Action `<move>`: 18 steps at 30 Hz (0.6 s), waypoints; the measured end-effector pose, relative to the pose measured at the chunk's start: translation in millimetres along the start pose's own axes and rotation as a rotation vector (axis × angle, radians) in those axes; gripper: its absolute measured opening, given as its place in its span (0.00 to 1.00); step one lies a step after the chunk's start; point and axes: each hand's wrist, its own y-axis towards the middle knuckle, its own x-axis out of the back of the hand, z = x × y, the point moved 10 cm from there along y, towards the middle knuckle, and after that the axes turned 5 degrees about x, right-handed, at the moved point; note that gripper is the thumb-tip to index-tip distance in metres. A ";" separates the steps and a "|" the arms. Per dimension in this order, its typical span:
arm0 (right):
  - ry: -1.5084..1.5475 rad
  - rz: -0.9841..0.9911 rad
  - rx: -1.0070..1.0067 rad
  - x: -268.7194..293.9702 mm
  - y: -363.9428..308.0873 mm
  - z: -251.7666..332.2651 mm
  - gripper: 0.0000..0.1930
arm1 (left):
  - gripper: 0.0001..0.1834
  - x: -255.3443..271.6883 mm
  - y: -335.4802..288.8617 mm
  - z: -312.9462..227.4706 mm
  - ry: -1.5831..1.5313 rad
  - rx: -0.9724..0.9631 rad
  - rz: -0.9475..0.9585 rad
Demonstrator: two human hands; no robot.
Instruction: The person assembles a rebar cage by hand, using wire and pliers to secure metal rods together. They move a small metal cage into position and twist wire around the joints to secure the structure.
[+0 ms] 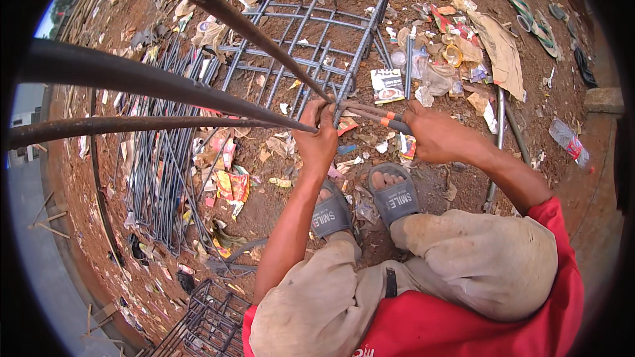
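Outdoor building site, red dirt ground (264, 205), rebar cage (304, 33) on it, bundled steel stirrups (155, 185) left of the cage, litter (450, 53) right of it

Rebar cage (311, 33): grey steel bars tied in long box frame, lying on red dirt ahead of my feet, near end raised at my hands. Long dark bars (165, 86) run from there toward upper left. Pincers (370, 114): metal, orange-banded handles, lying near level, nose at cage corner joint.
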 end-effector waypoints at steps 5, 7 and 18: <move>0.004 -0.093 0.070 1.3 5.4 -2.7 0.18 | 0.06 -1.9 -0.7 -7.1 0.036 -0.008 0.006; 0.303 0.242 -0.027 -14.8 12.7 -10.5 0.14 | 0.06 1.6 -1.5 -3.6 0.027 -0.029 -0.013; 2.071 0.800 0.022 -84.8 10.6 -0.2 0.18 | 0.06 -0.9 -1.9 -9.0 0.054 -0.028 -0.007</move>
